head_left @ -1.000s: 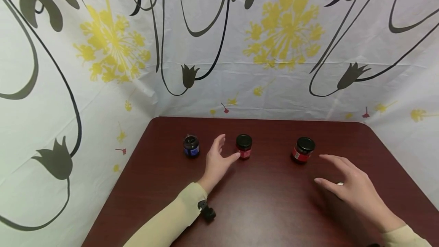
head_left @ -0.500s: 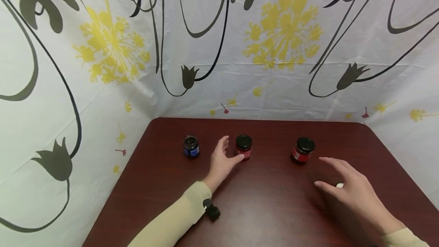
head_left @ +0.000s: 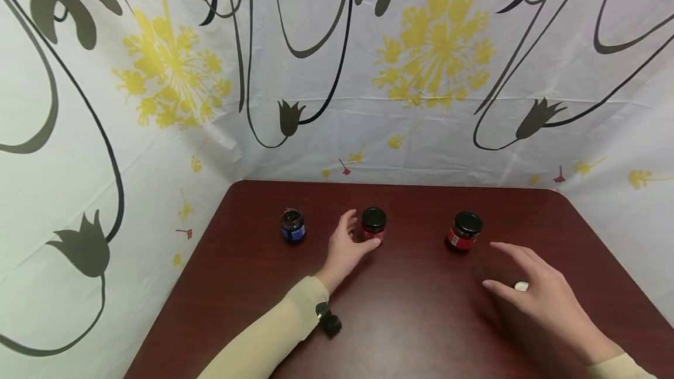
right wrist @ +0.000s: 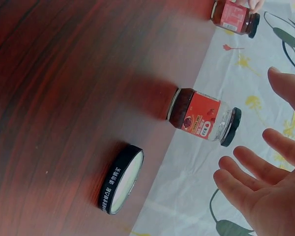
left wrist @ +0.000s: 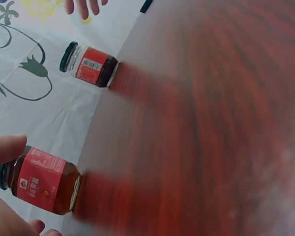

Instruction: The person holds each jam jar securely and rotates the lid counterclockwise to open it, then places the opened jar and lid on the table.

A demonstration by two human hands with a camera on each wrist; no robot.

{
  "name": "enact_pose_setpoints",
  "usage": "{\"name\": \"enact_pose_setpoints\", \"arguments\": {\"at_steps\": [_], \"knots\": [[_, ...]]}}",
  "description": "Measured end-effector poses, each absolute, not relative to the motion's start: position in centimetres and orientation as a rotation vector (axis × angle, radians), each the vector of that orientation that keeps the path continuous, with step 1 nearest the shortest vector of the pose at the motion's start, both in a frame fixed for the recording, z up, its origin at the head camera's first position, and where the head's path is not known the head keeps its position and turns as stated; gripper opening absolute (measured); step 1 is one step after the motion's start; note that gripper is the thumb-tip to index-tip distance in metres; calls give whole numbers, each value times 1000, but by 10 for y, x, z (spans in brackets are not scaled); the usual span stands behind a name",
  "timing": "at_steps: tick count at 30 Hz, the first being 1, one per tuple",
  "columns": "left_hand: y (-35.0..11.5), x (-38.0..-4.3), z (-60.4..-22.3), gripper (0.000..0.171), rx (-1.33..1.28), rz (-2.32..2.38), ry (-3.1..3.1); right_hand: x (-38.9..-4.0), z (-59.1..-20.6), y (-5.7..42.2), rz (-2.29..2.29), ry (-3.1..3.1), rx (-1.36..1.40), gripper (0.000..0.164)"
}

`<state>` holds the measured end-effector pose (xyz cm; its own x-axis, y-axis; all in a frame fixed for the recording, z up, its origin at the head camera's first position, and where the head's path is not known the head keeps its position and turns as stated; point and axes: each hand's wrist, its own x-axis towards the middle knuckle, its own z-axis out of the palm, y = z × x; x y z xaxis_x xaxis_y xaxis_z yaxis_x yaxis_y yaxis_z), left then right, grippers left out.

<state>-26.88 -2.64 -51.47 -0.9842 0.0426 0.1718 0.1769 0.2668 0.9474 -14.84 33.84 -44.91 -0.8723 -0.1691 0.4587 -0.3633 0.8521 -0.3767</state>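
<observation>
My left hand (head_left: 344, 253) is around the near left side of the middle jar (head_left: 373, 224), which has a black lid and red label. Its thumb lies across the jar's front; the fingers stand just left of it, with a small gap showing. In the left wrist view, the thumb overlaps this jar (left wrist: 44, 179) near its lid. My right hand (head_left: 547, 294) hovers with spread fingers, holding nothing, near another red-labelled jar (head_left: 464, 231). Beside that hand a loose black-rimmed lid (right wrist: 122, 179) with a white inside rests on the table, partly hidden in the head view.
A dark jar with a blue label (head_left: 292, 225), apparently lidless, stands at the back left of the brown table (head_left: 411, 320). A white sheet with flower prints (head_left: 326, 75) hangs behind the table and along its sides.
My left hand has moved slightly right, bringing its thumb across the front of the middle jar. The right hand has barely moved, and the jars stay in place.
</observation>
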Motion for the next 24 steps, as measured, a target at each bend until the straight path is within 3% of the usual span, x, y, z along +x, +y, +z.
{"name": "enact_pose_setpoints", "arguments": {"at_steps": [24], "knots": [[-20,-270,-516,85,-166,-1849,-2451,-147,-448,329,680,-2591,428,81]]}}
